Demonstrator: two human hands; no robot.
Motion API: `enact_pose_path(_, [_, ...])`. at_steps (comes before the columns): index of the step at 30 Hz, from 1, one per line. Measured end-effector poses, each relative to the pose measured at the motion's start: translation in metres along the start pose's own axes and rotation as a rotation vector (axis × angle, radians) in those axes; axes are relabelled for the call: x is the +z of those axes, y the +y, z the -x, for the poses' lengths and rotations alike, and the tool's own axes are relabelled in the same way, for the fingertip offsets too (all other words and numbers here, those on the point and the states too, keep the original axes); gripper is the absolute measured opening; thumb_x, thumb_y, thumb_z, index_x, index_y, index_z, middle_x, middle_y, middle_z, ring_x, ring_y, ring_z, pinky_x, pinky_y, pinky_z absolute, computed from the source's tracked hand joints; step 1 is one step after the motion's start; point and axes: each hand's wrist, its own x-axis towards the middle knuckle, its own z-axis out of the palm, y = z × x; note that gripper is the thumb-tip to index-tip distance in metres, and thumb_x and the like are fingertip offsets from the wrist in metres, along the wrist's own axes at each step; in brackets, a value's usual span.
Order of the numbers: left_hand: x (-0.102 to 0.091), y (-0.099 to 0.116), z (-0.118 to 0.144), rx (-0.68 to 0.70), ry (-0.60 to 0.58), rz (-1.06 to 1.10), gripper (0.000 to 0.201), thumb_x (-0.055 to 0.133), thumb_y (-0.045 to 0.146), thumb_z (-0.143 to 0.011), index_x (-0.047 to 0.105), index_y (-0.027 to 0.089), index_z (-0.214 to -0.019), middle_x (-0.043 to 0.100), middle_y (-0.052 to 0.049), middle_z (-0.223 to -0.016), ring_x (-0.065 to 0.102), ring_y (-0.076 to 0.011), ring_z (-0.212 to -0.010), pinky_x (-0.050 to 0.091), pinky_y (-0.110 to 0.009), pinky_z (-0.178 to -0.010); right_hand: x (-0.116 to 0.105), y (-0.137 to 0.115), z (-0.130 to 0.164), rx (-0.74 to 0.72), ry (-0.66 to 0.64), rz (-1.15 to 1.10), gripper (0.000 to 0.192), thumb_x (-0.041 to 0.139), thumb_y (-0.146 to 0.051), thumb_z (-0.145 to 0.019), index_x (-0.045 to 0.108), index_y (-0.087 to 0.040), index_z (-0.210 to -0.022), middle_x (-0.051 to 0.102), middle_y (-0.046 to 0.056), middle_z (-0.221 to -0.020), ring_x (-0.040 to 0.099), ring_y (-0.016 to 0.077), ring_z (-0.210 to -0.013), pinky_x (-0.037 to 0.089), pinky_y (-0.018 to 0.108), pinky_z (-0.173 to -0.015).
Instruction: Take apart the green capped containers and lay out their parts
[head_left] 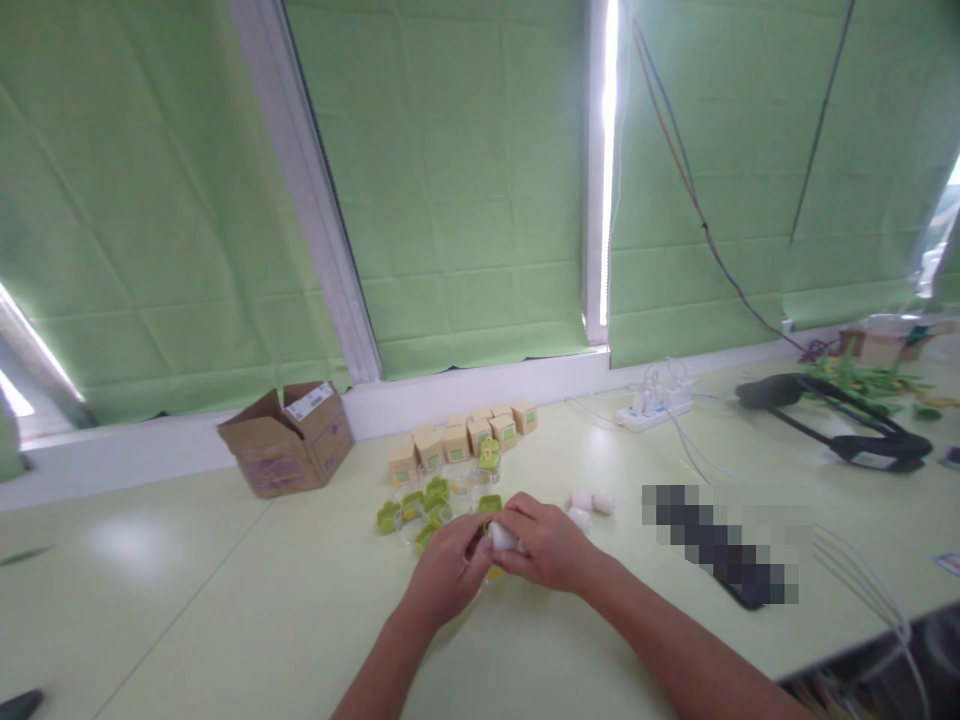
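Note:
My left hand point(448, 568) and my right hand point(546, 547) meet above the table, fingers curled. A white egg-shaped piece point(502, 538) shows between them, gripped by my right fingers. My left thumb is close against it; what else the left fingers hold is mostly hidden, with a bit of green at the rim. Just beyond my left hand lie several green caps point(388, 517) and clear plastic cups. Another green cap point(490, 503) sits behind my fingers. To the right of my right hand are several pale pink and white egg-shaped pieces point(603, 502).
Several small cardboard boxes point(457, 443) stand in rows at the back. An open carton point(289, 440) is at their left. A power strip point(654, 408) with cables, a black headset-like band point(840, 425) and a pixelated dark object point(716, 545) lie on the right.

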Motion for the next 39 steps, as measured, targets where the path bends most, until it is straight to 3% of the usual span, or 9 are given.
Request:
enact_pose_path(3, [-0.002, -0.002, 0.003, 0.027, 0.013, 0.017, 0.033, 0.047, 0.027, -0.086, 0.054, 0.018, -0.117, 0.064, -0.008, -0.093, 0.059, -0.0197, -0.082, 0.047, -0.036, -0.079, -0.004, 0.002, 0.0, 0.012, 0.031, -0.132, 0.031, 0.056, -0.04, -0.085, 0.056, -0.02, -0.108, 0.058, 0.007, -0.094, 0.055, 0.019, -0.088, 0.047, 0.03, -0.076])
enact_pose_path(7, [0.0, -0.002, 0.005, 0.045, 0.055, 0.033, 0.046, 0.058, 0.027, -0.078, 0.05, 0.019, -0.122, 0.061, -0.01, -0.11, 0.056, -0.023, -0.098, 0.045, -0.039, -0.088, -0.007, 0.002, 0.0, 0.045, 0.047, -0.223, 0.028, 0.06, -0.035, -0.083, 0.055, -0.02, -0.106, 0.058, 0.006, -0.094, 0.053, 0.0194, -0.089, 0.046, 0.032, -0.078])
enact_pose_path(18, [0.008, -0.005, 0.005, 0.017, 0.052, 0.043, 0.051, 0.062, 0.017, -0.063, 0.054, 0.021, -0.114, 0.065, -0.007, -0.109, 0.061, -0.0229, -0.097, 0.047, -0.036, -0.087, -0.007, -0.001, 0.0, 0.105, -0.011, -0.218, 0.028, 0.066, -0.031, -0.074, 0.055, -0.02, -0.097, 0.056, 0.004, -0.092, 0.053, 0.0186, -0.086, 0.046, 0.031, -0.075])
enact_pose_path(29, [0.005, -0.004, 0.005, -0.023, 0.116, -0.006, 0.039, 0.065, 0.025, -0.066, 0.057, 0.019, -0.103, 0.067, -0.004, -0.092, 0.061, -0.0191, -0.08, 0.049, -0.031, -0.074, -0.012, 0.0, 0.004, 0.021, 0.119, -0.258, 0.032, 0.059, -0.017, -0.071, 0.058, -0.02, -0.102, 0.056, 0.005, -0.091, 0.054, 0.0177, -0.084, 0.045, 0.029, -0.075])
enact_pose_path(35, [0.009, -0.018, 0.006, -0.069, 0.194, -0.068, 0.042, 0.066, 0.03, -0.068, 0.055, 0.018, -0.106, 0.065, -0.005, -0.094, 0.061, -0.0193, -0.081, 0.049, -0.031, -0.075, -0.017, 0.001, 0.003, 0.022, -0.078, -0.172, 0.019, 0.063, -0.029, -0.074, 0.061, -0.021, -0.091, 0.058, 0.002, -0.079, 0.053, 0.0147, -0.072, 0.041, 0.025, -0.066])
enact_pose_path(39, [0.009, -0.022, 0.005, -0.115, 0.207, -0.093, 0.041, 0.065, 0.031, -0.07, 0.054, 0.018, -0.107, 0.065, -0.005, -0.096, 0.061, -0.0201, -0.083, 0.049, -0.032, -0.077, -0.011, 0.001, 0.007, 0.069, -0.249, -0.064, 0.031, 0.069, -0.038, -0.067, 0.06, -0.021, -0.091, 0.06, -0.002, -0.075, 0.052, 0.0132, -0.065, 0.036, 0.023, -0.06])
